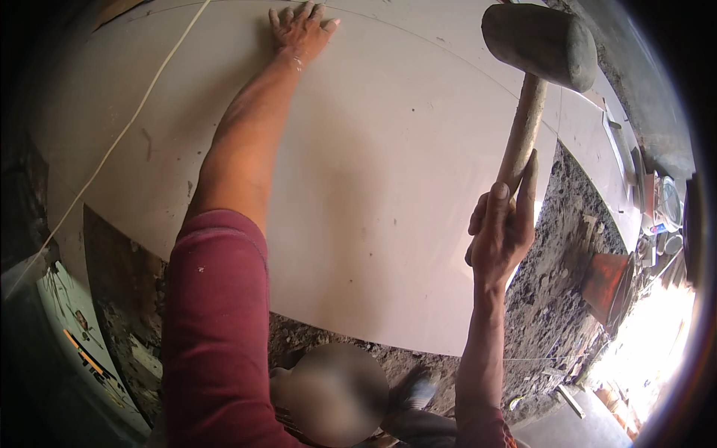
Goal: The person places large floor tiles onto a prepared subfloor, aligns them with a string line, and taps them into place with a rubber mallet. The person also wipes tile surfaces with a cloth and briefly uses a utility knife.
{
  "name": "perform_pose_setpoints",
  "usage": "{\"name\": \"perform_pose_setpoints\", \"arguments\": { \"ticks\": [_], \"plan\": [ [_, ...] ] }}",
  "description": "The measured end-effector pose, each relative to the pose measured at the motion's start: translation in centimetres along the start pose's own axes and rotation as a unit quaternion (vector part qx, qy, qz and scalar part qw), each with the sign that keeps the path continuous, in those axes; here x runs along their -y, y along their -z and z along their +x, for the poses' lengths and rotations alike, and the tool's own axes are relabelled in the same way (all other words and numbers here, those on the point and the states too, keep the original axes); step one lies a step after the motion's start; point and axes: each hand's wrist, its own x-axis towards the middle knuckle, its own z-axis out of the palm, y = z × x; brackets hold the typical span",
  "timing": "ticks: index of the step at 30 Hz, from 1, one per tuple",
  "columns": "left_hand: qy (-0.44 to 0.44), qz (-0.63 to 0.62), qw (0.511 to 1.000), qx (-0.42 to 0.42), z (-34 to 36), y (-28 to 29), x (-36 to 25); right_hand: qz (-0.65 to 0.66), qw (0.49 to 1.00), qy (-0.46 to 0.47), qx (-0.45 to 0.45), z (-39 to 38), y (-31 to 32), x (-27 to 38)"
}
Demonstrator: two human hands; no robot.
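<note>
My right hand [502, 235] is closed round the wooden handle of a rubber mallet [539, 43]. The mallet's thick dark head is raised at the upper right, over the large pale floor tiles. At the far side my left hand [302, 31] rests on the tile surface with its fingers spread and nothing in them. Between my arms lies one big pale tile [388, 216], smooth, with a few small dark specks. Its near edge ends over rough grey mortar or soil.
Loose dark soil [556, 291] borders the tile on the right and near side. A reddish bucket [606, 287] stands on it at the right. A pale string [137, 112] crosses the left. Several containers [667, 205] sit at the far right.
</note>
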Motion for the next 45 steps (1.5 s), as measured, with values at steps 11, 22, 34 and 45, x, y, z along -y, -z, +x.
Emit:
{"name": "perform_pose_setpoints", "arguments": {
  "ticks": [11, 22, 34, 45],
  "plan": [
    [-0.028, 0.277, 0.958, -0.068, 4.4, -4.7, 0.9, -0.045, 0.996, -0.079, 0.025, -3.3, 4.8, -2.4],
    [-0.311, -0.096, 0.944, 0.052, -6.3, -2.0, -30.2, -0.092, 0.967, -0.228, -0.058, -13.8, 11.5, -6.6],
    [-0.285, -0.080, 0.954, 0.042, -4.8, -2.0, -30.9, -0.172, 0.980, -0.091, -0.048, -9.2, 10.8, -10.0],
    [-0.084, -0.081, 0.993, 0.036, -4.9, -1.6, -9.6, -0.189, 0.963, -0.187, 0.037, -9.1, 10.1, -8.2]
  ]
}}
